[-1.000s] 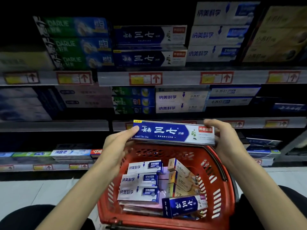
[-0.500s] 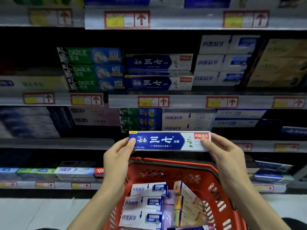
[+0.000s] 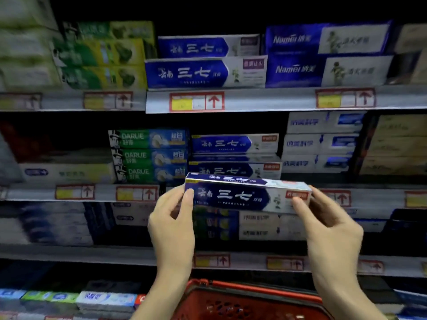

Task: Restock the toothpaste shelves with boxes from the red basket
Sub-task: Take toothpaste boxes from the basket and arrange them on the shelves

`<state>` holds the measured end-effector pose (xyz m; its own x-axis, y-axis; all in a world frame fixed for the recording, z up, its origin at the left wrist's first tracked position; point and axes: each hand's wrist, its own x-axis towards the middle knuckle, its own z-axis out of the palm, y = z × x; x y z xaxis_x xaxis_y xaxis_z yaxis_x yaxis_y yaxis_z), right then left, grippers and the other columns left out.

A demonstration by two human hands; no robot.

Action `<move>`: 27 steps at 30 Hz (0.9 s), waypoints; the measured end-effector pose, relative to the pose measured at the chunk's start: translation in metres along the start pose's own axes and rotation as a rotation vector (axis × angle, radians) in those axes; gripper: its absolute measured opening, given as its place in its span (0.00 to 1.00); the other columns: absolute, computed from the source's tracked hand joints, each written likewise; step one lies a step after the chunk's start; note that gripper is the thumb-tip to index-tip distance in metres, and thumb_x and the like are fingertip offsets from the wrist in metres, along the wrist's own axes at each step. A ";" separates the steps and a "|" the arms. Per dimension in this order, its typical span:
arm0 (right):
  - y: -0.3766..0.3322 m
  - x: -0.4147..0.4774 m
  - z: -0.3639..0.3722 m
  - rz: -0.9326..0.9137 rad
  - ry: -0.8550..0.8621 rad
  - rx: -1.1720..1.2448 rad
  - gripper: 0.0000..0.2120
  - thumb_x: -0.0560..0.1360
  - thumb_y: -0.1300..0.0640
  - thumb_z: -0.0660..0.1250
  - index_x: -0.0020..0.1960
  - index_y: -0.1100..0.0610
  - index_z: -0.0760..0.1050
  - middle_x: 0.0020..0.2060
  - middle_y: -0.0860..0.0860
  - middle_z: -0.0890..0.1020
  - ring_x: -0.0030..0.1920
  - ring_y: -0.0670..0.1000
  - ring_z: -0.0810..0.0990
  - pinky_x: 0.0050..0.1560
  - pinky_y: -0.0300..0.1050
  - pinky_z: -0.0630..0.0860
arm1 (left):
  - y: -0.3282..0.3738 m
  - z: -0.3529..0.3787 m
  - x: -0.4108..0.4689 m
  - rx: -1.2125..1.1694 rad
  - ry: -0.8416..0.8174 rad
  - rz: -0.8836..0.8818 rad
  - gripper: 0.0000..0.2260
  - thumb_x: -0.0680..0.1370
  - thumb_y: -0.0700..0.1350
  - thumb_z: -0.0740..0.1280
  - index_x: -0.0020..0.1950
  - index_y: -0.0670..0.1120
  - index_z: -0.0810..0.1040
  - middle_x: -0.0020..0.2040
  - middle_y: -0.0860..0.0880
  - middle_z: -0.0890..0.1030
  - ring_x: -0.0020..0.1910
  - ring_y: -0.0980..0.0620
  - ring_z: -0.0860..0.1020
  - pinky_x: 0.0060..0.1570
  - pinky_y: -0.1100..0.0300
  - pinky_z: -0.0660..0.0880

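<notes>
From the head view, the blue toothpaste box (image 3: 245,196) is held level in the air in front of the price rail (image 3: 76,192) of the middle shelf, just below the matching blue stack (image 3: 233,144). The left hand (image 3: 172,225) pinches its left end, thumb on the front face, and the right hand (image 3: 330,229) grips the right end the same way. With hold only at the two ends, the box could tip or drop if one hand lets go before it rests on something. The likely place looks to be on top of that stack, and a low approach would catch the rail or push the stacked boxes backwards. A crooked entry could nudge the green Darlie boxes (image 3: 150,155) touching the stack's left side, or the white-and-blue boxes (image 3: 321,144) just to its right. The gap above the stack looks dark and free, though blur hides its depth. The held box covers the stack's lower front. The red basket (image 3: 254,288) sits below the hands at the bottom edge, its contents out of sight.
</notes>
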<state>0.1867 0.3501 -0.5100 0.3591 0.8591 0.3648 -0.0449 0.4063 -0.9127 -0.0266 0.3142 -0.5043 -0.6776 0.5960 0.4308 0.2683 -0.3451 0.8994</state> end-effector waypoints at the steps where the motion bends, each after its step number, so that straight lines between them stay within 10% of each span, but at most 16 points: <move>1: -0.005 0.009 0.006 -0.029 0.023 0.000 0.18 0.74 0.55 0.77 0.63 0.50 0.83 0.50 0.42 0.87 0.52 0.38 0.85 0.49 0.27 0.78 | 0.002 0.005 0.008 0.009 0.002 0.013 0.09 0.81 0.47 0.69 0.60 0.52 0.84 0.55 0.61 0.82 0.51 0.73 0.78 0.48 0.79 0.72; 10: -0.015 0.074 0.037 -0.156 -0.129 -0.094 0.23 0.75 0.62 0.76 0.67 0.49 0.77 0.55 0.37 0.82 0.55 0.31 0.80 0.54 0.25 0.75 | 0.017 0.044 0.074 0.059 0.109 0.090 0.10 0.79 0.46 0.73 0.60 0.49 0.84 0.47 0.60 0.83 0.47 0.64 0.81 0.45 0.72 0.74; 14: -0.012 0.086 0.046 -0.157 -0.261 -0.193 0.19 0.76 0.65 0.74 0.54 0.42 0.75 0.50 0.37 0.82 0.51 0.30 0.80 0.53 0.29 0.75 | 0.014 0.049 0.086 0.190 0.077 0.110 0.07 0.81 0.40 0.68 0.57 0.48 0.83 0.42 0.59 0.80 0.41 0.56 0.78 0.37 0.67 0.70; 18: -0.008 0.090 0.054 -0.136 -0.321 -0.273 0.22 0.76 0.64 0.73 0.59 0.41 0.74 0.55 0.39 0.81 0.57 0.36 0.79 0.59 0.39 0.75 | 0.012 0.052 0.093 0.329 0.047 0.062 0.16 0.82 0.34 0.61 0.66 0.42 0.81 0.36 0.46 0.80 0.20 0.57 0.67 0.22 0.67 0.59; 27: 0.001 0.087 0.054 -0.057 -0.332 -0.321 0.36 0.76 0.66 0.71 0.80 0.50 0.63 0.70 0.42 0.75 0.71 0.45 0.72 0.74 0.52 0.70 | 0.015 0.058 0.083 0.409 0.041 -0.007 0.16 0.81 0.34 0.60 0.62 0.43 0.82 0.29 0.52 0.70 0.24 0.55 0.63 0.21 0.66 0.56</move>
<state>0.1676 0.4417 -0.4697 0.0322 0.9126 0.4075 0.2762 0.3837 -0.8812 -0.0391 0.4006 -0.4508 -0.7050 0.5648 0.4288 0.5082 -0.0195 0.8610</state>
